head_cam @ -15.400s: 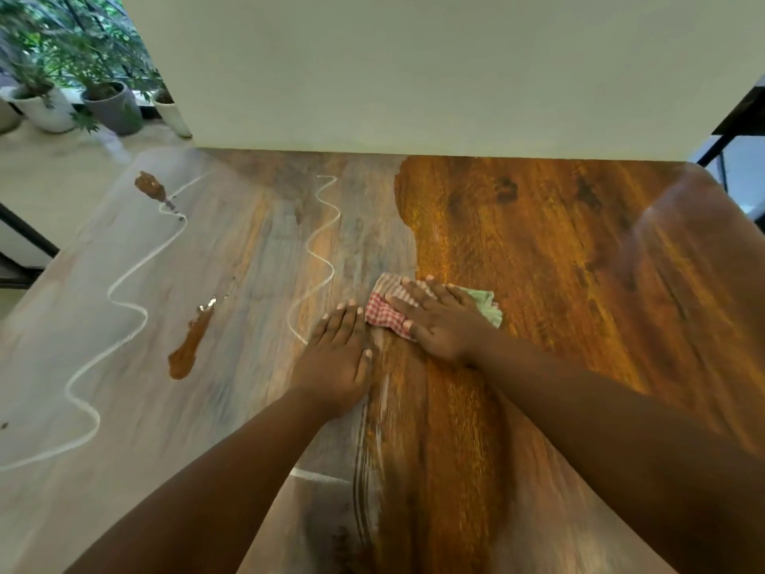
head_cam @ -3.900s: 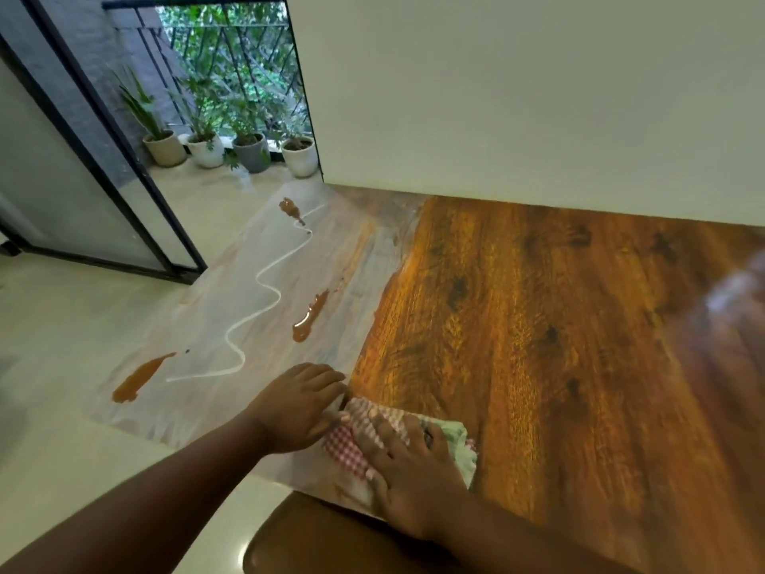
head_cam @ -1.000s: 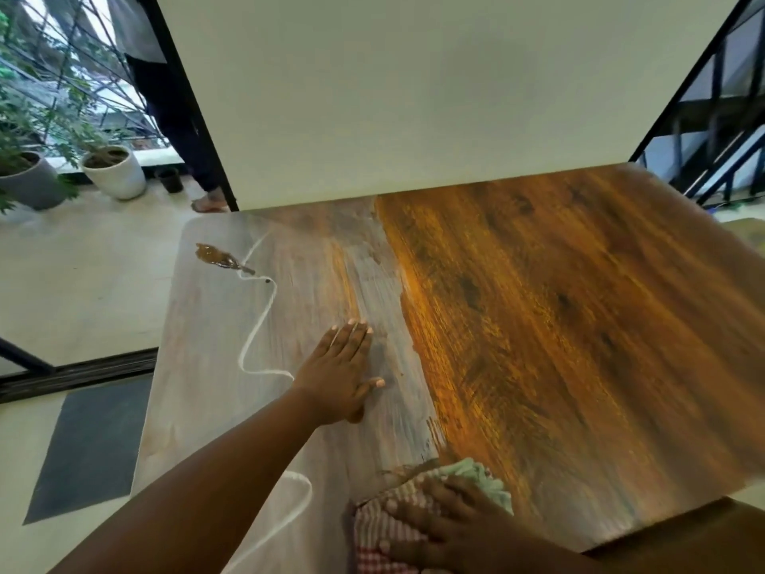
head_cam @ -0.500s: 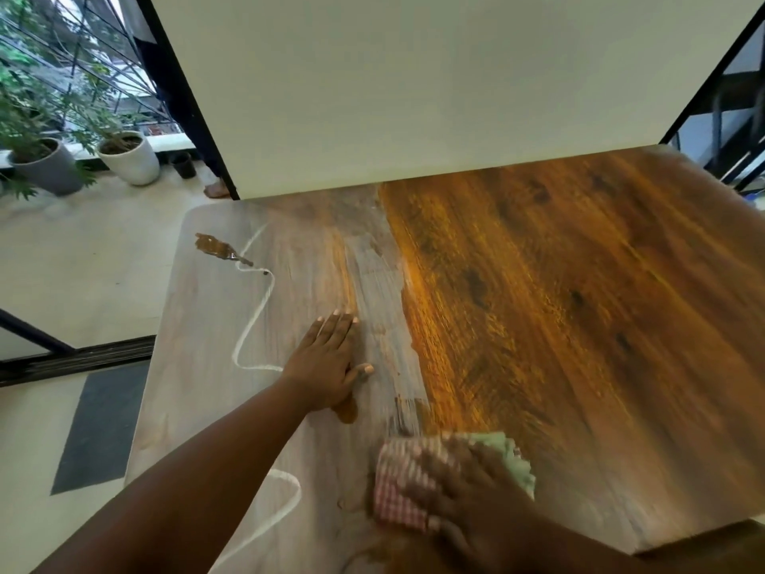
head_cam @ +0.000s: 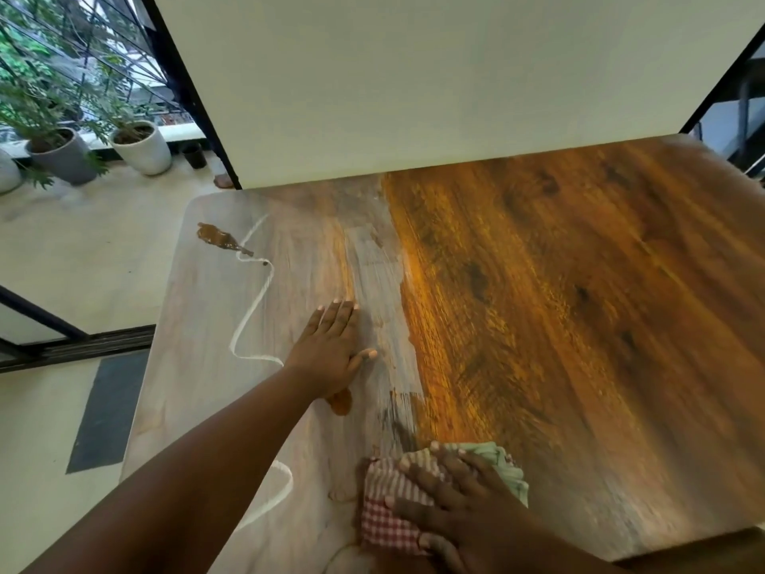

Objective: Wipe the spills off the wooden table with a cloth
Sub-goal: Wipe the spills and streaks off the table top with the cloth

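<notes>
at the upper left of the frame a brown blob (head_cam: 216,235) sits near the far corner of the wooden table (head_cam: 579,325), and a white squiggle (head_cam: 252,308) runs from it toward the near edge, lengthwise down the grey, filmy left strip. the left hand (head_cam: 331,354) lies flat and spread on that strip, just beside a small brown puddle (head_cam: 340,401) at its heel. lower middle, the right hand (head_cam: 447,499) presses the checked cloth (head_cam: 389,507) flat, fingers splayed, near the front edge. the remaining spills lie up and left of the cloth, so i'd judge the wiping hand must push away and leftward; the puddle is nearest.
</notes>
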A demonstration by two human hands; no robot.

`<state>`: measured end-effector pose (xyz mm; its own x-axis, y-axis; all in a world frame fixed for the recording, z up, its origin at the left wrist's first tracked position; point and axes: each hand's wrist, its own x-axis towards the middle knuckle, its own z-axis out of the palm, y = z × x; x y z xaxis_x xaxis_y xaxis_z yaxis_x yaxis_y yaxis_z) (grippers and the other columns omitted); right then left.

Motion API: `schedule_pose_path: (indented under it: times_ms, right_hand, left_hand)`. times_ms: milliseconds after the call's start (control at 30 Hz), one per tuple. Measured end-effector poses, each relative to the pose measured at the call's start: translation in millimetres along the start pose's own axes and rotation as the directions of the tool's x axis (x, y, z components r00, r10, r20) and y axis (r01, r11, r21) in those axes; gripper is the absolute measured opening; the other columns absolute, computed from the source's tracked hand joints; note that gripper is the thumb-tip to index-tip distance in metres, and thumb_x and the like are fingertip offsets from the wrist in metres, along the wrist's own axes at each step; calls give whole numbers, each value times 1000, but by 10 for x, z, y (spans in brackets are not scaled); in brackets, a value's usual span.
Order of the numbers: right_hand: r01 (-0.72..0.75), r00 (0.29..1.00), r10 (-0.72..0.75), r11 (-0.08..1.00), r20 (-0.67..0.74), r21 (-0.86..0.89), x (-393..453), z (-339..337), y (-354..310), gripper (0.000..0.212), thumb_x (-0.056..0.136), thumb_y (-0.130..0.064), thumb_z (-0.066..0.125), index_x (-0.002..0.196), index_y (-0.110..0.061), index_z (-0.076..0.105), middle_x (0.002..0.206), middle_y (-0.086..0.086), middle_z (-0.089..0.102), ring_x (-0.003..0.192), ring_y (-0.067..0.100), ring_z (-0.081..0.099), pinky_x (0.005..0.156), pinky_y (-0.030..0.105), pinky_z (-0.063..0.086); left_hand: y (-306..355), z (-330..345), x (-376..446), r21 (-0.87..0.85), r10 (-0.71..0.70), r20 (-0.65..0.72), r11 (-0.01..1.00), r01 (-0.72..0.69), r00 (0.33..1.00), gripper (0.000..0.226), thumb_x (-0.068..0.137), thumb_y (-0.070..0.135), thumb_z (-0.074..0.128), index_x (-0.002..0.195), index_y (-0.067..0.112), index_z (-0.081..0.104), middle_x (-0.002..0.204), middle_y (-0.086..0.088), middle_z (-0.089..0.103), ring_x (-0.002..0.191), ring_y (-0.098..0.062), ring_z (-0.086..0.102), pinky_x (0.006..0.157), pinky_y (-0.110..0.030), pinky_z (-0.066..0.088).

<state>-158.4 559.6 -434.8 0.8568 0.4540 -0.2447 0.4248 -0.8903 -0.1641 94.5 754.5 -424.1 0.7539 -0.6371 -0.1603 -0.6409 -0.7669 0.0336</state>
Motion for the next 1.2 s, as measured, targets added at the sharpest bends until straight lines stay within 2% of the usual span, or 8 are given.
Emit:
schedule_pose_path:
  times_ms: [100, 200, 267, 333, 433, 700, 1067, 1200]
  right_hand:
    - [-92, 995, 93, 995, -34, 24, 214, -164, -4, 50, 99, -55, 23, 149, -48, 24, 155, -5, 32, 133, 33, 43, 103, 46, 21]
    - [-182, 983, 181, 983, 16, 26, 411, -292, 39, 49, 99, -54, 27, 147, -50, 24, 152, -4, 38, 134, 34, 41, 106, 48, 18]
    - [-196, 980, 194, 980, 49, 42, 529, -333, 106, 50, 99, -56, 18, 148, -53, 11, 158, -5, 20, 143, 37, 21, 113, 51, 6]
    - [-174, 985, 173, 982, 13, 70, 653, -314, 208, 50, 96, -60, 5, 145, -58, -6, 159, -9, -5, 145, 34, -8, 109, 48, -16]
    - [-193, 981, 194, 978, -9, 80, 856, -328, 303, 50, 92, -63, -2, 140, -62, -17, 155, -14, -21, 142, 28, -24, 105, 42, -26]
    - [-265, 964, 267, 962, -10, 67, 1290, -482, 530, 51, 93, -62, 2, 138, -61, -21, 154, -12, -22, 141, 24, -25, 109, 49, -17]
    - [-247, 968, 248, 968, -33, 48, 1651, -577, 783, 50, 92, -63, 0, 137, -61, -22, 153, -14, -22, 142, 22, -23, 103, 40, -28]
    - [-240, 970, 241, 970, -39, 27, 1789, -648, 877, 50, 94, -61, 2, 140, -59, -17, 153, -12, -20, 146, 28, -14, 110, 48, -16]
  left_hand:
    - [-53, -31, 37, 26, 34, -13, 999, -34, 999, 79, 91, 63, 2, 150, 11, -10, 160, -9, -9, 146, -21, -16, 114, -35, -16]
    - [-160, -57, 72, 13, 22, -18, 1000, -22, 1000, 78, 92, 61, 3, 151, 11, -7, 160, -9, -8, 146, -22, -14, 113, -34, -17]
    - [-245, -71, 100, 0, 12, -15, 1000, -11, 1000, 75, 94, 59, 7, 151, 11, -6, 161, -9, -7, 146, -22, -14, 113, -34, -18]
    - [-327, -73, 117, -7, 19, -4, 1000, -19, 1000, 72, 97, 56, 11, 151, 12, -6, 160, -9, -8, 146, -22, -15, 114, -35, -17]
    - [-439, -68, 157, -7, 29, 3, 1000, -29, 1000, 70, 98, 54, 12, 151, 13, -8, 160, -8, -10, 145, -21, -17, 115, -36, -16]
    - [-712, -52, 341, -13, 39, -7, 999, -39, 999, 70, 96, 54, 6, 151, 13, -9, 159, -8, -14, 142, -20, -23, 114, -35, -19]
    - [-1043, -21, 590, -35, -25, -33, 999, 24, 999, 70, 97, 53, 9, 151, 12, -7, 160, -8, -11, 145, -22, -17, 113, -34, -18]
    - [-1088, -16, 711, -47, -34, -46, 998, 32, 998, 78, 91, 58, 0, 152, 10, -4, 160, -10, -9, 146, -23, -14, 116, -37, -13]
